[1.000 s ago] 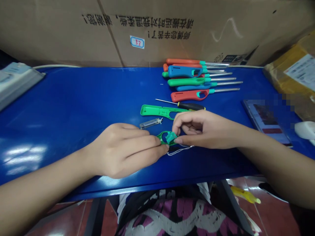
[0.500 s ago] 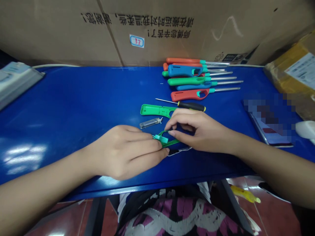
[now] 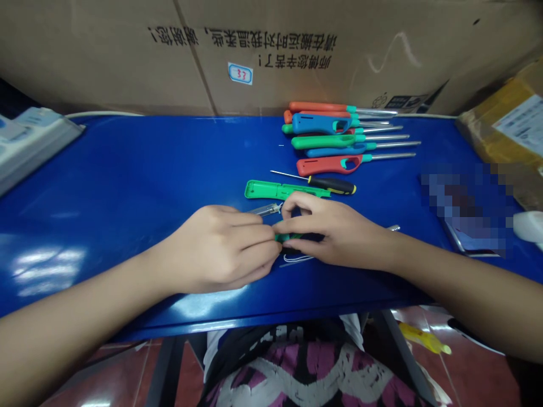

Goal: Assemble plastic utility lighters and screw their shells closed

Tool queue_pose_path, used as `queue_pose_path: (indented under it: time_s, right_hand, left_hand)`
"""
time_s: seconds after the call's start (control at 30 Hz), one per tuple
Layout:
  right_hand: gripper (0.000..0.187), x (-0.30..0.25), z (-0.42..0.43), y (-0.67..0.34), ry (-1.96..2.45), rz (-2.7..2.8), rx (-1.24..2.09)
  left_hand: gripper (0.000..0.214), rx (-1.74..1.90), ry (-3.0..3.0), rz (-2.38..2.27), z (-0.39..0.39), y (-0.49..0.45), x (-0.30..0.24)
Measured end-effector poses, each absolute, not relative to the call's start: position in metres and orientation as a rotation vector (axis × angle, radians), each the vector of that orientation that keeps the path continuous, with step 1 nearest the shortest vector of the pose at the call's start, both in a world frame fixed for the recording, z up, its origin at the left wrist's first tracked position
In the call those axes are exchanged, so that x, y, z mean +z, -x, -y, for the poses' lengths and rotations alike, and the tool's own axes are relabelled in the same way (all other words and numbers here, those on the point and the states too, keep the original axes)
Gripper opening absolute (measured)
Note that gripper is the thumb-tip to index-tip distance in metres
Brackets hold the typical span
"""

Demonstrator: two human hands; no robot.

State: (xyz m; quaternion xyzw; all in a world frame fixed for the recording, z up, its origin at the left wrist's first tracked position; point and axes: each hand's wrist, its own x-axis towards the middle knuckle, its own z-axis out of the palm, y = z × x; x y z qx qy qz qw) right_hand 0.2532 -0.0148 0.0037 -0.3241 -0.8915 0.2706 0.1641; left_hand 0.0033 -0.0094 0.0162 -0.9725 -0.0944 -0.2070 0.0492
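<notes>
Near the front of the blue table, my left hand (image 3: 229, 249) is closed around one green half of a lighter casing, mostly hidden by the fingers. Thumb and index finger of my right hand (image 3: 324, 230) pinch a small teal trigger (image 3: 281, 237) at that casing, right by my left fingertips. A thin white wire (image 3: 294, 259) runs out below my right thumb. Past the right wrist shows a metal lighter tube tip (image 3: 395, 228). Just beyond my hands lie the other green casing half (image 3: 267, 190) and a clear fuel tank (image 3: 267, 210), partly covered by the left hand.
A screwdriver (image 3: 333, 184) with a black and yellow handle lies behind the casing half. Several assembled lighters (image 3: 326, 165) are stacked farther back. A large cardboard box (image 3: 127, 68) stands along the rear edge; a phone (image 3: 470, 215) and taped box (image 3: 504, 130) are at right.
My right hand has moved left and its fingertips now meet my left hand at the teal trigger. The left hand has shifted slightly and covers more of the fuel tank.
</notes>
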Motion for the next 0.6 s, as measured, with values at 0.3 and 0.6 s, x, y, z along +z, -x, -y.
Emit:
queue_pose_path:
  time_s: [0.3, 0.6]
  right_hand:
    - [0.021, 0.0014, 0.0125, -0.2503, 0.926, 2.525, 0.716]
    - [0.011, 0.002, 0.0128, -0.2483, 0.924, 2.399, 0.789]
  left_hand:
    - [0.02, -0.559, 2.99, 0.34, 0.013, -0.0039, 0.0199]
    - [0.02, -0.574, 3.028, 0.448, 0.013, -0.0056, 0.0185]
